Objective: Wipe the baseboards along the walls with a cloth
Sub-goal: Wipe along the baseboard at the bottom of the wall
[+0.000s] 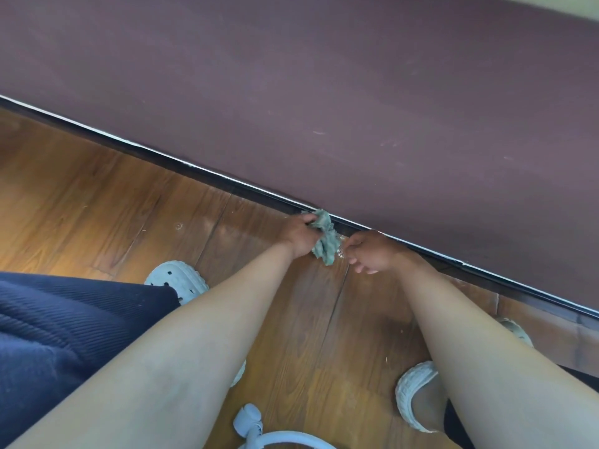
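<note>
While both hands work at the foot of the wall just right of the frame's centre, the crumpled grey-green cloth point(324, 236) hangs bunched between them. Its top touches the dark brown baseboard with a pale top edge point(162, 162), which runs diagonally from the upper left to the lower right. The left hand point(296, 233) grips the upper part of the cloth, with its fingers curled round the wad. The right hand point(372, 251) is curled too, and its thumb and forefinger meet the cloth's lower end in what looks like a pinch, though the contact is too small to be sure of. Its other fingers are tucked under.

My reading is that the cloth is being regathered or stretched rather than wiped, because it is a loose twist and no flat pad is pressed to the board. The next move would be to bundle it into one palm, press it flat against the baseboard's face and top lip, and sweep along it.

Behind the baseboard rises the dull purple wall point(356, 108), and below it lies the glossy brown wooden plank floor point(97, 196), where white perforated clogs point(176, 280) stand near the forearms.
</note>
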`<action>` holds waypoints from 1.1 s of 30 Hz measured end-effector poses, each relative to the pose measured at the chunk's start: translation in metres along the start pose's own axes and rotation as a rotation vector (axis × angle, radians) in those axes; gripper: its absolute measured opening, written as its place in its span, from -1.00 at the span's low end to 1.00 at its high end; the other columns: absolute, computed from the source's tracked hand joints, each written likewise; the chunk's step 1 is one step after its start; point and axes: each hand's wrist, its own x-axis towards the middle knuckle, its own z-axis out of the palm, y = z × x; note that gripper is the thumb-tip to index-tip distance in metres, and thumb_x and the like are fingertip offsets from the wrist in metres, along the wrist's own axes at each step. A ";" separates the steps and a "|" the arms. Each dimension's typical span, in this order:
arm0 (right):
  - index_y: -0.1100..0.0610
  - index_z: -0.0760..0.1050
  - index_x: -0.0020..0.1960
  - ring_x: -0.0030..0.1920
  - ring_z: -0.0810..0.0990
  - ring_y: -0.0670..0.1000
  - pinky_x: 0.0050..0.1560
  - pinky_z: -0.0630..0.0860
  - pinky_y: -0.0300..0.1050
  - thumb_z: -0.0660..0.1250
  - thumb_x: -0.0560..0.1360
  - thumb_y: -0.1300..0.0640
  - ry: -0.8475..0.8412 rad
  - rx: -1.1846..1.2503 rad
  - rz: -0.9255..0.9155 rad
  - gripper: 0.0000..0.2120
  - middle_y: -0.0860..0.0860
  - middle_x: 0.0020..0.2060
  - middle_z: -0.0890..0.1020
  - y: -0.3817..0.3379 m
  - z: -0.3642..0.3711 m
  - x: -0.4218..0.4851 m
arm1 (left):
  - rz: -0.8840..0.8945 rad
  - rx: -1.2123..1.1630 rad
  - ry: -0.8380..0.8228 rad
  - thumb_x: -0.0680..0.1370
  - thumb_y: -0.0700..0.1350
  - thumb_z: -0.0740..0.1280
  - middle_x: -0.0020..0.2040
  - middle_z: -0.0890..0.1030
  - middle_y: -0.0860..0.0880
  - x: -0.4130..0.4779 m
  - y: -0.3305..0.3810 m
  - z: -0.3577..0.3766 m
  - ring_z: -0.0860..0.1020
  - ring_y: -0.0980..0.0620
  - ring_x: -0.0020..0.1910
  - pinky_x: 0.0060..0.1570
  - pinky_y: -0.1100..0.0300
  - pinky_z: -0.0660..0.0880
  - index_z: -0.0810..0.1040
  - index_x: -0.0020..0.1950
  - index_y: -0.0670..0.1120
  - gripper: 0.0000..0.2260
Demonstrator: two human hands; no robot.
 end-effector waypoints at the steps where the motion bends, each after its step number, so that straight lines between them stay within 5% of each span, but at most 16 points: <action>1: 0.15 0.56 0.11 -0.20 0.62 0.06 -0.26 0.48 -0.19 0.20 0.59 0.18 0.003 0.001 -0.003 -0.81 0.10 -0.10 0.62 0.000 -0.001 0.000 | -0.006 -0.004 0.006 0.60 -0.27 0.32 0.12 0.61 0.04 -0.001 0.000 -0.005 0.56 0.06 0.04 0.01 0.29 0.46 0.58 0.36 -0.04 -0.65; 5: 0.15 0.56 0.12 -0.16 0.63 0.06 -0.16 0.53 -0.12 0.20 0.58 0.18 0.036 0.025 -0.017 -0.80 0.14 -0.05 0.67 0.001 -0.003 -0.003 | -0.093 -0.128 0.117 0.55 -0.27 0.27 0.11 0.70 -0.03 0.001 -0.003 -0.027 0.65 0.01 0.03 0.10 0.21 0.55 0.65 0.21 -0.03 -0.68; 8: 0.07 0.55 0.09 -0.12 0.66 0.10 -0.12 0.56 -0.06 0.29 0.52 0.15 0.113 0.069 -0.054 -0.83 0.17 0.00 0.70 0.000 0.000 -0.001 | -0.139 -0.089 -0.030 0.53 -0.29 0.26 -0.09 0.70 -0.07 0.003 -0.004 -0.037 0.68 -0.04 -0.12 0.05 0.02 0.66 0.65 -0.09 -0.05 -0.79; 12: -0.03 0.45 0.32 -0.17 0.61 -0.05 -0.17 0.48 -0.21 0.50 0.39 0.07 0.151 0.089 -0.156 -0.47 0.02 0.01 0.66 -0.011 0.005 -0.003 | -0.029 0.125 -0.275 0.58 -0.26 0.33 -0.01 0.70 -0.09 -0.010 0.008 -0.033 0.69 -0.02 -0.04 -0.03 0.09 0.67 0.64 0.11 -0.13 -0.85; 15: 0.01 0.44 0.35 0.02 0.62 -0.05 -0.06 0.49 -0.21 0.58 0.33 0.04 0.164 0.067 -0.243 -0.36 -0.03 0.07 0.63 -0.019 0.008 -0.007 | 0.125 0.293 -0.291 0.53 -0.21 0.43 -0.12 0.69 -0.16 -0.014 0.020 -0.031 0.65 0.00 -0.21 -0.21 0.14 0.65 0.65 0.05 -0.23 -0.87; 18: 0.04 0.53 0.21 -0.04 0.62 -0.05 -0.15 0.45 -0.23 0.57 0.35 0.12 0.168 0.085 -0.260 -0.54 -0.05 -0.04 0.64 -0.020 0.008 -0.011 | 0.212 0.425 -0.265 0.44 -0.12 0.49 -0.12 0.70 -0.22 -0.016 0.029 -0.038 0.61 0.02 -0.26 -0.17 0.02 0.65 0.67 -0.08 -0.21 -0.83; 24: 0.11 0.63 0.15 0.02 0.57 0.02 -0.03 0.44 -0.24 0.39 0.46 0.25 0.168 -0.040 -0.124 -0.73 0.02 0.00 0.57 -0.016 0.000 -0.020 | 0.184 0.442 -0.132 0.55 -0.02 0.34 -0.12 0.71 -0.09 -0.026 0.030 -0.059 0.63 0.00 -0.14 -0.11 0.20 0.52 0.70 -0.07 -0.12 -0.79; 28: 0.07 0.57 -0.06 -0.07 0.54 0.03 -0.27 0.36 -0.25 0.29 0.51 0.20 0.154 -0.095 -0.115 -0.90 0.02 -0.08 0.58 -0.016 0.003 -0.025 | 0.114 0.425 -0.050 0.57 -0.01 0.29 -0.09 0.70 -0.10 -0.031 0.024 -0.065 0.63 -0.07 -0.07 -0.07 0.15 0.54 0.68 -0.05 -0.14 -0.75; 30: 0.09 0.57 -0.05 -0.08 0.53 0.02 -0.29 0.34 -0.25 0.26 0.51 0.19 0.159 -0.085 -0.120 -0.89 -0.01 -0.11 0.58 -0.016 0.004 -0.029 | 0.077 0.336 -0.025 0.57 -0.10 0.27 -0.13 0.64 -0.09 -0.035 0.024 -0.066 0.60 -0.06 -0.12 -0.18 0.17 0.49 0.62 -0.07 -0.15 -0.82; 33: 0.07 0.58 -0.05 -0.09 0.55 -0.03 -0.26 0.38 -0.26 0.30 0.47 0.19 0.164 -0.076 -0.126 -0.88 -0.05 -0.10 0.61 -0.014 0.005 -0.033 | -0.060 -0.096 -0.055 0.58 -0.27 0.21 -0.04 0.63 -0.13 -0.045 0.029 -0.067 0.64 -0.04 -0.08 -0.12 0.13 0.65 0.55 -0.04 -0.15 -0.87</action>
